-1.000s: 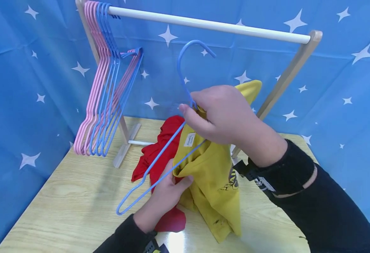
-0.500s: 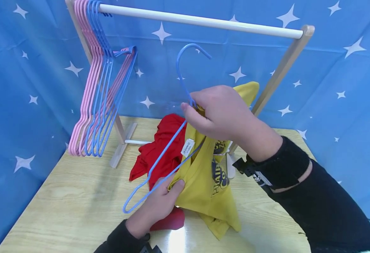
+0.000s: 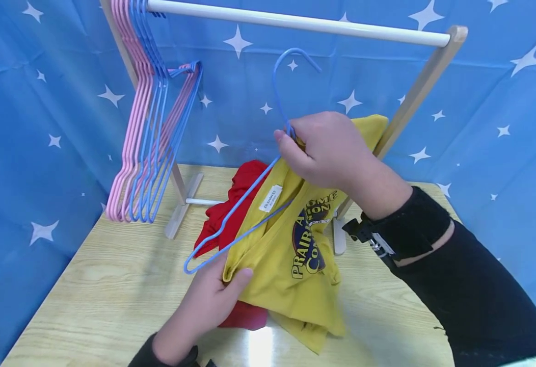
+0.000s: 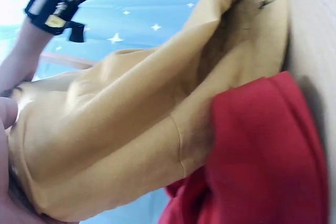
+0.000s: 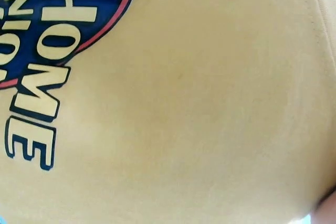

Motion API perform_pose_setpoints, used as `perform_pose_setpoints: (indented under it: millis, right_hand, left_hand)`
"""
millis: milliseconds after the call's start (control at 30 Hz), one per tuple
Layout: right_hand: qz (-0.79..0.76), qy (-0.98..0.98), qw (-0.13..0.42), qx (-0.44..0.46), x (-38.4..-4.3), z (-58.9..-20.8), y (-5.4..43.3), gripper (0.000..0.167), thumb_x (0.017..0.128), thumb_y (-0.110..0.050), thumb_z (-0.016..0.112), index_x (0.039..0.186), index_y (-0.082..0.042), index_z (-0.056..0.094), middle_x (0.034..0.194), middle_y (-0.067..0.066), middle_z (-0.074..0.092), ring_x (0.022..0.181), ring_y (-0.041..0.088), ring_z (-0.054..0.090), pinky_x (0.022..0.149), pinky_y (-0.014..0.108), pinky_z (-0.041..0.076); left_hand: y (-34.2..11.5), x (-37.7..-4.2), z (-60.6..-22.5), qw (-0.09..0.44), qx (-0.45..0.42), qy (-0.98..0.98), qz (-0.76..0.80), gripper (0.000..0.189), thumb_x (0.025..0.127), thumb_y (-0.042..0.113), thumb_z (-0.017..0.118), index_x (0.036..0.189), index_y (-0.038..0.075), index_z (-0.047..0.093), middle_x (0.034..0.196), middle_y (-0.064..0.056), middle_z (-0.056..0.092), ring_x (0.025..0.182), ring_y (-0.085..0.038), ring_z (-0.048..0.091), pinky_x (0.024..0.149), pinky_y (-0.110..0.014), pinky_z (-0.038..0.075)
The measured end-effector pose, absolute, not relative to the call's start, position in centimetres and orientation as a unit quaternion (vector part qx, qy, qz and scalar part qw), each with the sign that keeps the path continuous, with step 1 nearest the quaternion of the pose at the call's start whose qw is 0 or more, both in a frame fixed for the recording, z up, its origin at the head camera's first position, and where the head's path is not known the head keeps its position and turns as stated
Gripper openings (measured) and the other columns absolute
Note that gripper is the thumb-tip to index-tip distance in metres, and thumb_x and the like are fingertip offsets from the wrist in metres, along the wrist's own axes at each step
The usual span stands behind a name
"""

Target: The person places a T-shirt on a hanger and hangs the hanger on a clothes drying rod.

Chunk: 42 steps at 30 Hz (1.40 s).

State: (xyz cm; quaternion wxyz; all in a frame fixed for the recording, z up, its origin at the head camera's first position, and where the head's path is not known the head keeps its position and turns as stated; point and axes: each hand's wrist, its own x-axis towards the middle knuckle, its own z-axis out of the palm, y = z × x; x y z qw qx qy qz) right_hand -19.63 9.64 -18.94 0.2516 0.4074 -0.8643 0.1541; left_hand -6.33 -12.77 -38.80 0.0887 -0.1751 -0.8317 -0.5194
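Observation:
My right hand [image 3: 329, 148] grips a blue hanger [image 3: 274, 86] just below its hook, together with the neck of a yellow T-shirt [image 3: 268, 285]. The hanger's left arm sticks out past the collar, and its right part is hidden by the hand and cloth. Lower left, my left hand [image 3: 213, 293] pinches the shirt's edge between thumb and fingers, close under the hanger's tip. A white label shows inside the collar, and dark printed lettering on the front. In the right wrist view the printed yellow cloth [image 5: 184, 103] fills nearly everything.
A red garment [image 3: 242, 191] lies on the wooden table [image 3: 103, 285] behind and beneath the shirt. The rack's white rail [image 3: 295, 21] runs across the back, with several pink and blue hangers [image 3: 144, 142] at its left end. A starry blue curtain [image 3: 240, 102] surrounds the table.
My left hand has drawn the shirt's edge down and left, spreading the collar along the hanger's arm. More of the printed front now shows. The right hand keeps its hold.

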Motion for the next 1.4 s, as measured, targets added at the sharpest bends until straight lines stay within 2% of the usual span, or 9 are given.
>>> perform_pose_setpoints:
  millis: [100,233,333,433,633,933,1267,1400]
  right_hand:
    - [0.152,-0.865,0.256,0.405,-20.0,-19.1,9.9,0.044,0.103,-0.030,0.041,0.062,-0.015,0.036,0.054,-0.001,0.031,0.048,0.018,0.034,0.050,0.034,0.026]
    - [0.162,-0.865,0.256,0.399,-20.4,-19.1,10.3,0.045,0.104,-0.029,0.042,0.061,-0.015,0.035,0.053,0.000,0.030,0.047,0.019,0.032,0.049,0.035,0.025]
    - [0.170,-0.868,0.253,0.392,-20.6,-19.1,10.5,0.046,0.104,-0.027,0.042,0.061,-0.015,0.035,0.053,0.000,0.030,0.047,0.019,0.032,0.049,0.035,0.025]
    - [0.173,-0.868,0.254,0.391,-20.9,-19.1,10.6,0.046,0.104,-0.027,0.042,0.060,-0.015,0.035,0.053,-0.001,0.031,0.047,0.018,0.033,0.049,0.035,0.025]
    - [0.161,-0.870,0.263,0.385,-21.2,-19.2,10.8,0.046,0.104,-0.028,0.041,0.061,-0.014,0.035,0.052,0.000,0.031,0.047,0.019,0.033,0.048,0.035,0.025]
    - [0.137,-0.882,0.255,0.371,-21.3,-19.6,11.1,0.044,0.105,-0.028,0.042,0.063,-0.013,0.036,0.055,0.002,0.033,0.049,0.021,0.035,0.050,0.035,0.026]
    - [0.139,-0.871,0.248,0.401,-20.9,-20.9,9.5,0.041,0.104,-0.029,0.043,0.066,-0.013,0.039,0.057,0.001,0.034,0.050,0.020,0.037,0.052,0.036,0.030]
    - [0.130,-0.863,0.253,0.417,-20.0,-21.1,8.4,0.040,0.104,-0.030,0.046,0.068,-0.013,0.040,0.058,0.001,0.034,0.051,0.020,0.038,0.053,0.036,0.031]
  left_hand:
    - [-13.6,-6.1,-38.1,0.121,-0.195,-0.814,-0.534,0.023,0.100,0.016,0.068,0.123,0.018,0.067,0.115,0.010,0.067,0.103,-0.011,0.062,0.090,-0.031,0.053]
    - [-14.6,-6.2,-37.4,0.187,-0.238,-0.787,-0.538,0.018,0.096,0.002,0.067,0.107,0.016,0.067,0.090,0.009,0.062,0.081,-0.008,0.059,0.072,-0.021,0.050]
    - [-15.1,-6.3,-37.3,0.232,-0.255,-0.768,-0.539,0.024,0.092,-0.007,0.064,0.088,0.015,0.056,0.068,0.007,0.043,0.061,-0.005,0.045,0.054,-0.019,0.038]
    - [-15.6,-6.2,-37.3,0.256,-0.246,-0.766,-0.536,0.028,0.091,-0.009,0.065,0.083,0.014,0.052,0.063,0.006,0.039,0.056,-0.003,0.039,0.049,-0.019,0.033]
    - [-16.7,-5.6,-36.7,0.230,-0.211,-0.796,-0.519,0.029,0.090,-0.007,0.070,0.085,0.018,0.056,0.067,0.010,0.040,0.058,-0.005,0.041,0.050,-0.022,0.036]
    - [-17.6,-4.7,-36.3,0.222,-0.204,-0.810,-0.504,0.024,0.093,-0.006,0.066,0.096,0.017,0.064,0.067,0.013,0.042,0.057,-0.005,0.043,0.050,-0.023,0.035]
    - [-16.9,-4.6,-35.5,0.218,-0.189,-0.830,-0.477,0.026,0.096,0.000,0.065,0.086,0.021,0.054,0.066,0.014,0.037,0.057,-0.005,0.041,0.050,-0.022,0.035]
    - [-16.7,-4.5,-35.1,0.236,-0.186,-0.841,-0.449,0.029,0.096,0.001,0.065,0.082,0.021,0.050,0.066,0.014,0.035,0.058,-0.004,0.039,0.051,-0.021,0.034]
